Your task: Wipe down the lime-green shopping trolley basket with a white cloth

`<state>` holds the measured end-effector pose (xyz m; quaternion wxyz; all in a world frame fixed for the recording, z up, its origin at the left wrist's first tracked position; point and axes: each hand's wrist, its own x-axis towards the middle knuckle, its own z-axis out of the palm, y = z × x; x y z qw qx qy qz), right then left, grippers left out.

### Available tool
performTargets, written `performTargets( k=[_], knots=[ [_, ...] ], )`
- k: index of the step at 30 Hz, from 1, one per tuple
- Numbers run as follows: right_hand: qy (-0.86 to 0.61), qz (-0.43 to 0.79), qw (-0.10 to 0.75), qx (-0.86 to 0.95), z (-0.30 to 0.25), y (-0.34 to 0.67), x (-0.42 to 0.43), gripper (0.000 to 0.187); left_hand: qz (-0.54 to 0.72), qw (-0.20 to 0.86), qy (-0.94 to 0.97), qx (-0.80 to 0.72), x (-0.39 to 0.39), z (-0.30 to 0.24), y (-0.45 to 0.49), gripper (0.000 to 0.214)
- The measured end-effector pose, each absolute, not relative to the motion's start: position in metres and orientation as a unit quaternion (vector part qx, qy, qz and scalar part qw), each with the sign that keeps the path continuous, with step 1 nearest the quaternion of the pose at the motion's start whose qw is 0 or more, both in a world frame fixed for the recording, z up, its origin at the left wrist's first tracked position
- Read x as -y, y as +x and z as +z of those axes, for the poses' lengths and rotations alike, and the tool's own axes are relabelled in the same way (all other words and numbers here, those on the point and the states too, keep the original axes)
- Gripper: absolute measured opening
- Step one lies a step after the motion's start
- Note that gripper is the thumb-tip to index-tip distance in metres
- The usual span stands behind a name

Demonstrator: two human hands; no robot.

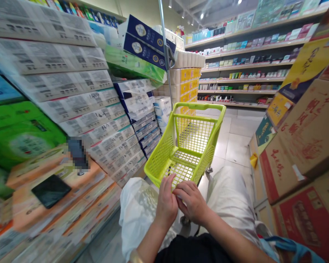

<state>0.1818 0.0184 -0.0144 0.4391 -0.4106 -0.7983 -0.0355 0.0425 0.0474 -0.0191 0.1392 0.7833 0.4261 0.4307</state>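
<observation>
A lime-green shopping cart (218, 146) with a mesh basket stands right in front of me, between my knees. Both hands meet above its near rim. My left hand (167, 201) has its fingers stretched upward, close together, over the basket's edge. Beside it, my right hand (191, 200) is closed, with bent fingers and its thumb side against my left hand. Whatever lies between the right fingertips, if anything, is hidden. Whether either hand presses on the rim, I cannot tell. The visible basket floor shows only green mesh.
White cartons (79, 96) rise in a stack on the left. A dark flat device (51, 190) lies on orange packages (22, 204). Cardboard boxes (304, 135) line the right side. Beyond the tiled aisle (235, 146) are stocked shelves (244, 78). A metal pole (164, 44) stands behind the cart.
</observation>
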Motion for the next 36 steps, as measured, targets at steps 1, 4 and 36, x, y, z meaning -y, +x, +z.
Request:
performTargets(
  k=[1,4,36],
  knots=[
    [-0.405,-0.039,0.436,0.803,-0.014,0.185,-0.020,0.020,0.429,0.152,0.780,-0.429,-0.047,-0.021,0.045,0.066],
    [-0.403,-0.051,0.426,0.808,-0.010,0.202,-0.029,0.021,0.388,0.157,0.804,-0.421,-0.049,-0.025,0.043,0.063],
    [-0.396,-0.034,0.391,0.830,-0.002,0.211,-0.043,0.012,0.275,0.031,0.869,-0.411,-0.044,-0.017,0.035,0.025]
  ],
)
